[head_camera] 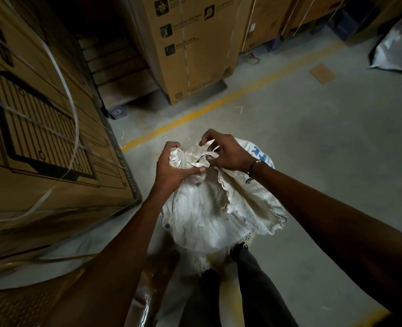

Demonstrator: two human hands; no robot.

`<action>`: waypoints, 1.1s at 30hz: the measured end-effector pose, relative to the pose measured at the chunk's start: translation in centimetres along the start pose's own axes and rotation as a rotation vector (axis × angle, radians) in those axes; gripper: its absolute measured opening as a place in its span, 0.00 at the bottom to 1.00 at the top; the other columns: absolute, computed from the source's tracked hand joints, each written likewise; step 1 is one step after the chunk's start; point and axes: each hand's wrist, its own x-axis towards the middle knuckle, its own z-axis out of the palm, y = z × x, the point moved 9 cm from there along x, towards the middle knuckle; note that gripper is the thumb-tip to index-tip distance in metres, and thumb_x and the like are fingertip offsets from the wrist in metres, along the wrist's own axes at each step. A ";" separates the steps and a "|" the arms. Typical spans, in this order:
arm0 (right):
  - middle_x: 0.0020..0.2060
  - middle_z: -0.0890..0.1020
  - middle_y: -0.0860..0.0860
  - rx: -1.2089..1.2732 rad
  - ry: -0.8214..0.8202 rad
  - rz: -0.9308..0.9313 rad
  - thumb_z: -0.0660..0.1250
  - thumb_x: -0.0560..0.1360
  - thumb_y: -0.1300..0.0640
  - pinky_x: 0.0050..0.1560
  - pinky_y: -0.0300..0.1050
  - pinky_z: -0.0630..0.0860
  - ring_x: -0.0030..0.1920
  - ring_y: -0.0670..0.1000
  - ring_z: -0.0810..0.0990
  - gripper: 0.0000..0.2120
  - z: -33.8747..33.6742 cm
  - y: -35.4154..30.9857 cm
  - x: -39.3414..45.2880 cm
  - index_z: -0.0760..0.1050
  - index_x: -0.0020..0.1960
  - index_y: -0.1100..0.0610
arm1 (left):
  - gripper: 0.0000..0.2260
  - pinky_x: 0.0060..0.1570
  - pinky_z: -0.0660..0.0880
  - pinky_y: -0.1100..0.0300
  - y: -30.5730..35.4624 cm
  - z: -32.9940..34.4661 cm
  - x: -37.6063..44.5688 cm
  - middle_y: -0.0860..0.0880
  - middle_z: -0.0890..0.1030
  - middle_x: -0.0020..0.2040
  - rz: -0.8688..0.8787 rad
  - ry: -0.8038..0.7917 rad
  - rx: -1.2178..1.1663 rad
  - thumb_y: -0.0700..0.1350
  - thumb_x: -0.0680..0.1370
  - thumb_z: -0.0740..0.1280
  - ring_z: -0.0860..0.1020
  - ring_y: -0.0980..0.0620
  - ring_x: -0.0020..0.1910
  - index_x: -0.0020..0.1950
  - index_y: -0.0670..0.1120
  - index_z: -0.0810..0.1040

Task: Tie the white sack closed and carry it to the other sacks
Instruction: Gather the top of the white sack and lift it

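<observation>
The white sack (219, 208) stands on the grey concrete floor (313, 142) just in front of the person's feet, its woven cloth crumpled and frayed at the edges, with blue print on its far right side partly hidden by the wrist. The left hand (171, 168) is clamped around the gathered neck (183, 159); the right hand (226, 152) pinches a flat strip of the same material at the bunched top, though the knot itself is hard to make out. A dark cord bracelet (254, 167) circles the right wrist. One yellow painted line (195, 114) crosses the floor. Strapped cardboard cartons (42, 114) rise at the left and far side. One other pale sack (396, 48) lies far right, cut off.
</observation>
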 end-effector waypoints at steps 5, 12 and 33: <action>0.56 0.80 0.48 -0.121 0.063 0.040 0.81 0.63 0.52 0.54 0.54 0.80 0.52 0.51 0.80 0.29 -0.5 2.1 -3.0 0.74 0.60 0.50 | 0.20 0.55 0.83 0.48 -0.2 -0.3 0.3 0.48 0.89 0.50 0.011 0.020 -0.070 0.47 0.66 0.86 0.87 0.46 0.51 0.52 0.44 0.84; 0.48 0.85 0.56 -0.260 0.114 0.128 0.75 0.74 0.61 0.55 0.55 0.78 0.51 0.61 0.83 0.27 -2.6 5.2 -6.5 0.73 0.71 0.60 | 0.12 0.61 0.81 0.40 -0.9 -0.7 0.8 0.41 0.89 0.52 -0.130 -0.047 -0.207 0.46 0.75 0.78 0.87 0.39 0.54 0.55 0.42 0.86; 0.25 0.79 0.53 0.469 -0.176 0.593 0.48 0.86 0.35 0.22 0.36 0.68 0.22 0.48 0.76 0.39 1.3 8.0 3.5 0.74 0.33 0.63 | 0.45 0.67 0.79 0.54 -2.3 4.2 5.2 0.54 0.80 0.70 0.012 -0.209 -0.161 0.50 0.55 0.88 0.80 0.52 0.68 0.69 0.60 0.76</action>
